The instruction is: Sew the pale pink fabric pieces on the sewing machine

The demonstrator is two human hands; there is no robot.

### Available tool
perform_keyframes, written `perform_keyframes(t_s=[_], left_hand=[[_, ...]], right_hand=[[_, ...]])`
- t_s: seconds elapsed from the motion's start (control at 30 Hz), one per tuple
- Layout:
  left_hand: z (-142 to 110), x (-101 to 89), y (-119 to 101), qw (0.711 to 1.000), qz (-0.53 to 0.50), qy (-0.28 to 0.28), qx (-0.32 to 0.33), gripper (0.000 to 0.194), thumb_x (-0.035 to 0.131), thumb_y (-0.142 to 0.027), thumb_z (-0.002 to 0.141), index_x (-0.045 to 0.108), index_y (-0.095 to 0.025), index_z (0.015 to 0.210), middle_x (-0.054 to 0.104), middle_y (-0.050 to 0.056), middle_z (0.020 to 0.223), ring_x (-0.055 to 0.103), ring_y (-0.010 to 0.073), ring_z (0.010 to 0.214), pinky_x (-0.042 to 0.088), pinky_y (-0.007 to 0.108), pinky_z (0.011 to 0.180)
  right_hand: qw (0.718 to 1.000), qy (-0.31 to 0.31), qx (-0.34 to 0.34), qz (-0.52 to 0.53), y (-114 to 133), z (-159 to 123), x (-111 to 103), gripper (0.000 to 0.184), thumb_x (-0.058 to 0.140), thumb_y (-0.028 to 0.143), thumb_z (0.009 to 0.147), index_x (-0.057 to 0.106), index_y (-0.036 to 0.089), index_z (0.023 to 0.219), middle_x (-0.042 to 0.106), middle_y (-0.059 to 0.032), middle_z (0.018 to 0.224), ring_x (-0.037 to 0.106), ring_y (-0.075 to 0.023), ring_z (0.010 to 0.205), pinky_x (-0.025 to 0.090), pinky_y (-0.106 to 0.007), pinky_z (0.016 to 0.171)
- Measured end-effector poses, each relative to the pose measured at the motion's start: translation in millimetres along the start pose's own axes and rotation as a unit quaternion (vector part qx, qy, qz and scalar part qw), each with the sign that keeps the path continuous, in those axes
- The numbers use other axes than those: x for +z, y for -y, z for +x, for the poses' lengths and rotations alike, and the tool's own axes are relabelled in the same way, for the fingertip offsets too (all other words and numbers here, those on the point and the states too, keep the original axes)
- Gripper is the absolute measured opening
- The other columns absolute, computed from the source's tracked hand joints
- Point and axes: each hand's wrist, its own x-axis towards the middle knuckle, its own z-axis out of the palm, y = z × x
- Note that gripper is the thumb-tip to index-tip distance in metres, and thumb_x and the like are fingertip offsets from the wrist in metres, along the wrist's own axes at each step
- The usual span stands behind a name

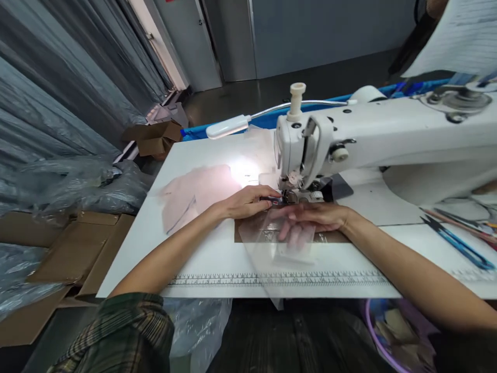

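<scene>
Feeding sheer fabric under the presser foot.
Left hand (248,203) is pinching the translucent fabric piece (285,247) at the needle; right hand (316,216) is pressing flat, fingers spread, on the tabletop (202,259). Steady, even guiding needed next.

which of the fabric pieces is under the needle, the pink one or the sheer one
The sheer piece, held by both hands at the presser foot. The pink piece lies apart, left of the left hand.

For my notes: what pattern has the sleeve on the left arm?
The sleeve is plaid, dark green with yellowish lines; the head view shows it.
</scene>
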Motion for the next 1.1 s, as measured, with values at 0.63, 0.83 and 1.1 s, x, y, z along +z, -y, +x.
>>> perform_keyframes(t_s=[0.63, 0.83, 1.1], left_hand=[[-41.9, 36.7, -12.5, 0.929, -0.22, -0.246, -0.17, 0.031, 0.075, -0.045, 0.076, 0.069, -0.015, 0.082, 0.064, 0.002, 0.07, 0.057, 0.0097, 0.054, 0.046, 0.022, 0.053], [-40.3, 42.7, -2.8, 0.878, -0.286, -0.334, -0.19, 0.033, 0.08, -0.042, 0.069, 0.067, -0.015, 0.082, 0.067, 0.002, 0.079, 0.056, 0.008, 0.054, 0.043, 0.021, 0.048], [-39.6, 47.0, -4.7, 0.782, -0.41, -0.433, -0.181, 0.03, 0.084, -0.035, 0.067, 0.067, -0.016, 0.083, 0.071, 0.002, 0.093, 0.068, 0.0111, 0.078, 0.055, 0.023, 0.076]], right_hand=[[0.988, -0.141, 0.008, -0.069, 2.6, -19.3, 4.4, 0.039, 0.069, 0.039, 0.088, 0.058, 0.011, 0.112, 0.071, -0.0115, 0.102, 0.071, -0.015, 0.086, 0.061, -0.023, 0.077], [0.941, -0.314, -0.033, -0.121, -6.9, -2.6, 10.4, 0.039, 0.067, 0.051, 0.086, 0.058, 0.013, 0.092, 0.069, -0.0069, 0.078, 0.062, -0.0093, 0.054, 0.042, -0.014, 0.037], [0.922, -0.386, -0.032, -0.014, -2.7, -0.4, 16.3, 0.038, 0.066, 0.05, 0.087, 0.061, 0.012, 0.091, 0.07, -0.009, 0.075, 0.061, -0.0108, 0.051, 0.041, -0.015, 0.036]])
